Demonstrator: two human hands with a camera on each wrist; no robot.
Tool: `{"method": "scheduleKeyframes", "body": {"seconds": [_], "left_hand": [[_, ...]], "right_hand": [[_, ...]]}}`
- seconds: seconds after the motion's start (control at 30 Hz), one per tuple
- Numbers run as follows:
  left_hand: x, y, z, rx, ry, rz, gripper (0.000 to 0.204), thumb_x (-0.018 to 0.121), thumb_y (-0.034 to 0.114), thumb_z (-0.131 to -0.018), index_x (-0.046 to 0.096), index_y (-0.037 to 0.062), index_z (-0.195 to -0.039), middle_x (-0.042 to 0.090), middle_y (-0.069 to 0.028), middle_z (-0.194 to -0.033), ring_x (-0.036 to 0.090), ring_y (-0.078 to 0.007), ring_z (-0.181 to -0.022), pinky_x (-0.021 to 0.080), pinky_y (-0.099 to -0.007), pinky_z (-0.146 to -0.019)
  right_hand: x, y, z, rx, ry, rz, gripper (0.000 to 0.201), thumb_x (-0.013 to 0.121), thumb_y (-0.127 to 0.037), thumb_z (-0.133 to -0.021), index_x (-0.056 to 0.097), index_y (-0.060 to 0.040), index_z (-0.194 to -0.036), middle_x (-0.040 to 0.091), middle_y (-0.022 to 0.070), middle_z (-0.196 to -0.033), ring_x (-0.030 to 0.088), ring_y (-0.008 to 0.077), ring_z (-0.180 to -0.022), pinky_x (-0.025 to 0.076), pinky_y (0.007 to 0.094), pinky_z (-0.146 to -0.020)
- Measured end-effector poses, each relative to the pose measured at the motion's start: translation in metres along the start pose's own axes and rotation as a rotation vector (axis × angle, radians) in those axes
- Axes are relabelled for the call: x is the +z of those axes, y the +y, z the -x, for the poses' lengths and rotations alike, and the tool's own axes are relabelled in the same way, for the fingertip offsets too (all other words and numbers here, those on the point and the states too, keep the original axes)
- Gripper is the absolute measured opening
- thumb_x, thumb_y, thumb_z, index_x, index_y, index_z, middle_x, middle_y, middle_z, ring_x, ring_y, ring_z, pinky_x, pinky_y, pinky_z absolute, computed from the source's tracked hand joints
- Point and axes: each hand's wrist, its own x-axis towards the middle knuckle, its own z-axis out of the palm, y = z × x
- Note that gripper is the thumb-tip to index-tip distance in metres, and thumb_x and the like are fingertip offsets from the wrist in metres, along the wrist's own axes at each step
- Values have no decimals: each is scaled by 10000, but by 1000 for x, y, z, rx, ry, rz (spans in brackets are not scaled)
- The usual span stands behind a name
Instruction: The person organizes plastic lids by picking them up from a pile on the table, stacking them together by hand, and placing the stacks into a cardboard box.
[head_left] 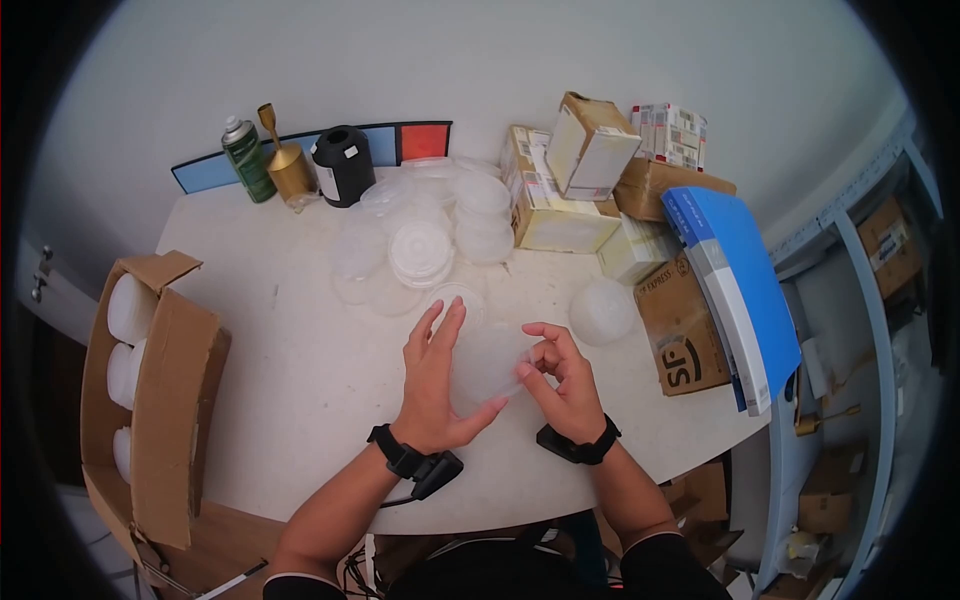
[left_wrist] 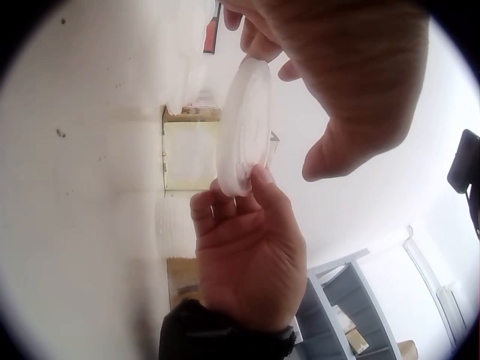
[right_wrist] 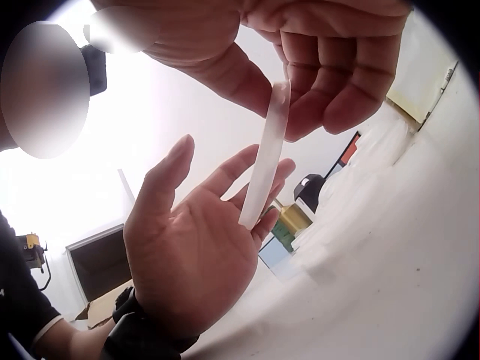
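Note:
A round translucent lid point(head_left: 487, 362) is held on edge above the table, its thin rim point(right_wrist: 264, 161) facing the right wrist view. My right hand point(head_left: 566, 392) pinches its near edge between thumb and fingers. Around the lid's other side stands my left hand point(head_left: 430, 388), fingers straight and thumb spread. In the left wrist view the lid point(left_wrist: 246, 127) is between the right hand point(left_wrist: 251, 255) below and the left hand point(left_wrist: 345, 75) above; whether the left fingertips touch it I cannot tell.
Stacks of clear lids point(head_left: 420, 250) stand behind the hands, and a translucent round piece point(head_left: 601, 311) lies to the right. A carton point(head_left: 178, 400) with white tubs is at the left. Boxes point(head_left: 685, 330) and a blue binder point(head_left: 735, 270) stand right; a spray can point(head_left: 248, 160) is at the back.

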Motion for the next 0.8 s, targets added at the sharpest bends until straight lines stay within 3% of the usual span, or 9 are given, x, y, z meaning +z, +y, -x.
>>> {"method": "scheduleKeyframes", "body": {"seconds": [0.13, 0.23, 0.33, 0.43, 0.47, 0.53, 0.67, 0.8], "left_hand": [[-1, -2, 2, -50, 61, -30, 942, 749, 207, -818, 253, -36, -1581, 289, -253, -1595, 346, -414, -1484, 274, -470, -1199], [5, -8, 5, -126, 88, 193, 760, 732, 175, -845, 410, -50, -1496, 509, -248, -1423, 551, -345, -1319, 427, -417, -1089], [3, -14, 8, -338, -78, 391, 409, 723, 170, -879, 634, -39, -1218, 706, -206, -1073, 664, -241, -954, 523, -330, -832], [3, -13, 9, -465, -166, 610, 171, 663, 158, -966, 657, -12, -985, 687, -103, -824, 623, -117, -705, 499, -270, -674], [3, -13, 10, -492, -155, 650, 170, 644, 159, -986, 647, -11, -976, 674, -81, -812, 605, -93, -711, 487, -259, -666], [5, -13, 10, -546, -137, 731, 183, 608, 161, -1026, 628, -9, -960, 648, -37, -789, 567, -46, -723, 464, -237, -649], [10, -15, 8, -478, -39, 766, 198, 592, 176, -1046, 615, 0, -960, 630, 11, -814, 527, -31, -754, 440, -227, -654], [13, -17, 9, -498, -57, 828, 186, 584, 177, -1053, 607, 5, -987, 624, 24, -835, 506, -25, -766, 434, -220, -671]], "right_hand": [[-5, 3, -1, -32, -4, 52, 390, 653, -37, -946, 502, 7, -1303, 658, 46, -864, 599, 109, -782, 498, 263, -775], [-5, -4, 0, -27, -86, 67, 345, 657, -35, -942, 510, 2, -1252, 652, 41, -852, 594, 107, -777, 492, 257, -764], [-2, -3, 1, -34, -136, 28, 294, 659, -30, -939, 520, -8, -1197, 646, 33, -839, 593, 103, -770, 491, 255, -761], [-3, 6, 1, -35, -122, 13, 295, 707, -50, -912, 534, -20, -1149, 652, 63, -939, 601, 125, -813, 501, 267, -765], [-3, 8, 1, -33, -111, 16, 306, 730, -61, -899, 538, -25, -1134, 656, 79, -992, 606, 136, -836, 506, 273, -767], [-2, -5, -2, -214, -41, 238, 393, 803, -126, -847, 547, -28, -1130, 624, 126, -1128, 619, 190, -911, 521, 300, -778], [3, -11, -1, -422, -16, 562, 577, 925, -261, -715, 556, -38, -1100, 539, 211, -1316, 619, 322, -1088, 542, 376, -873], [6, -11, -2, -440, -35, 687, 623, 941, -314, -672, 576, -34, -1092, 560, 214, -1296, 620, 377, -1118, 538, 415, -903]]}}
